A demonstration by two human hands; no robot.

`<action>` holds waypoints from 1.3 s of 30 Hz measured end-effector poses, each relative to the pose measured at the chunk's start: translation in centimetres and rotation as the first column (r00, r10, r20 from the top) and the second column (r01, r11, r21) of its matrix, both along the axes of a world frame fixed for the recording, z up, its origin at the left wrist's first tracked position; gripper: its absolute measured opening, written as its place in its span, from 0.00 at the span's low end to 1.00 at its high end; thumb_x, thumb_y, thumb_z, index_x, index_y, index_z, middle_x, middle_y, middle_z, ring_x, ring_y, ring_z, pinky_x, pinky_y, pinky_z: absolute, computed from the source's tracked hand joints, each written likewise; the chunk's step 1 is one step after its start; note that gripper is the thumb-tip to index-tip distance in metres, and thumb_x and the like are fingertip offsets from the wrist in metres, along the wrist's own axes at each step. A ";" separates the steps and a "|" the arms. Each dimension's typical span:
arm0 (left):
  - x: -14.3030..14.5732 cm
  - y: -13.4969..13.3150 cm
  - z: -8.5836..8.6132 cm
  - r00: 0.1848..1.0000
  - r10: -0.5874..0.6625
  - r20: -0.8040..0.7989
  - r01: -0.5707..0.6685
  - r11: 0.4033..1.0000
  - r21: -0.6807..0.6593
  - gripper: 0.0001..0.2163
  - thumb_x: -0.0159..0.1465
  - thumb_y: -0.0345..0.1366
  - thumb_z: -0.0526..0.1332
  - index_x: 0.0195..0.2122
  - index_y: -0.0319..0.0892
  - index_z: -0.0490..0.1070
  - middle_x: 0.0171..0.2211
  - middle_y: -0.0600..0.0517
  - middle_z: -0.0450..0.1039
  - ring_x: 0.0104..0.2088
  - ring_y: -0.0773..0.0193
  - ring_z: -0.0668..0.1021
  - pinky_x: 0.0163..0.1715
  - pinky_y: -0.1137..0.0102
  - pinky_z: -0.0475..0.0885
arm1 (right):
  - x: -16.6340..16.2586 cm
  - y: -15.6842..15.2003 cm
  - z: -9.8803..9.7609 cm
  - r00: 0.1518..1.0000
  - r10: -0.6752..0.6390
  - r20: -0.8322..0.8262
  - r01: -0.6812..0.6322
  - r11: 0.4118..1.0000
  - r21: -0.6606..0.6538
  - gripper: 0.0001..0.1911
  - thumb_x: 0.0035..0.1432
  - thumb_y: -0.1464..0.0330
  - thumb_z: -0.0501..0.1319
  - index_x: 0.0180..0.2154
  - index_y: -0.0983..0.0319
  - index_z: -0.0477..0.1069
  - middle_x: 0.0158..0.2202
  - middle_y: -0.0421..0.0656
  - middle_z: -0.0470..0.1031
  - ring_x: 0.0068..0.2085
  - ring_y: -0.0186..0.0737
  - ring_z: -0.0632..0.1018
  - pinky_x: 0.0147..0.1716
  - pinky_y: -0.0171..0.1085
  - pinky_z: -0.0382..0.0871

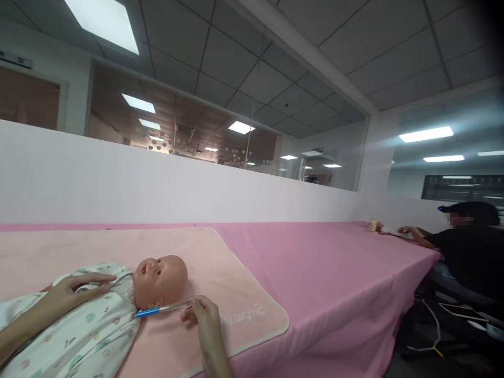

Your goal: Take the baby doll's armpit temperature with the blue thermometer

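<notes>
A baby doll (164, 278) lies on its back, bald head to the right, in a white patterned gown (94, 328). Across its chest rests my left hand (76, 291), fingers stretched out and holding nothing. My right hand (200, 312) is closed in a pinch on the clear end of a slim pen-like stick (147, 313). The stick's blue end points left, at the doll's neck just below the ear. Whether that tip touches the doll I cannot tell, nor exactly what kind of stick it is.
Under the doll is a peach mat (244, 294) with printed lettering, on a pink tablecloth (326, 262). A low white wall (177, 189) with glass above runs behind. At the table's far right sits a person (472, 252) in black, near a small bottle (372, 226).
</notes>
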State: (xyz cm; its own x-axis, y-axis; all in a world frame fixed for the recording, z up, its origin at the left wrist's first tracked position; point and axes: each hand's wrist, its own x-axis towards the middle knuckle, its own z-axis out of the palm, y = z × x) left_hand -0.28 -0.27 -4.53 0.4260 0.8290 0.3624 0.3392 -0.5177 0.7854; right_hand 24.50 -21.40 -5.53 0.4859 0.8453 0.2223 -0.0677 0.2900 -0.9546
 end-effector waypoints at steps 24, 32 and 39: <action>-0.3 -3.9 3.5 0.999 -0.020 0.027 0.022 0.998 -0.051 0.21 0.47 0.50 0.63 0.37 0.42 0.77 0.42 0.45 0.75 0.47 0.50 0.72 0.47 0.63 0.65 | -0.4 -0.1 0.1 0.918 -0.138 0.371 0.174 0.982 -0.068 0.14 0.51 0.61 0.50 0.23 0.62 0.64 0.19 0.39 0.68 0.23 0.35 0.70 0.24 0.31 0.60; -0.3 -4.0 3.6 1.000 -0.008 0.027 0.010 0.999 -0.047 0.18 0.48 0.48 0.63 0.36 0.42 0.77 0.40 0.47 0.76 0.45 0.52 0.73 0.43 0.66 0.67 | -1.1 -0.5 0.5 0.635 -0.213 0.742 0.435 0.893 -0.116 0.13 0.51 0.67 0.49 0.20 0.63 0.66 0.24 0.44 0.71 0.28 0.38 0.70 0.27 0.33 0.57; -0.3 -4.3 3.7 0.999 -0.022 0.042 0.023 0.999 -0.045 0.18 0.49 0.47 0.63 0.36 0.41 0.77 0.39 0.46 0.76 0.44 0.51 0.73 0.42 0.66 0.67 | -1.0 -0.6 0.3 0.527 -0.190 0.828 0.462 0.882 -0.091 0.13 0.49 0.73 0.50 0.20 0.63 0.69 0.25 0.46 0.73 0.30 0.39 0.72 0.29 0.32 0.58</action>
State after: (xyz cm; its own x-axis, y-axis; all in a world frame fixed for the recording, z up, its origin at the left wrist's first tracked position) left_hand -0.53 -4.54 -0.83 0.4300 0.8353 0.3425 0.2943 -0.4883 0.8215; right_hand 23.51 -21.95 -5.28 0.4876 0.7491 0.4485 0.7794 -0.1420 -0.6102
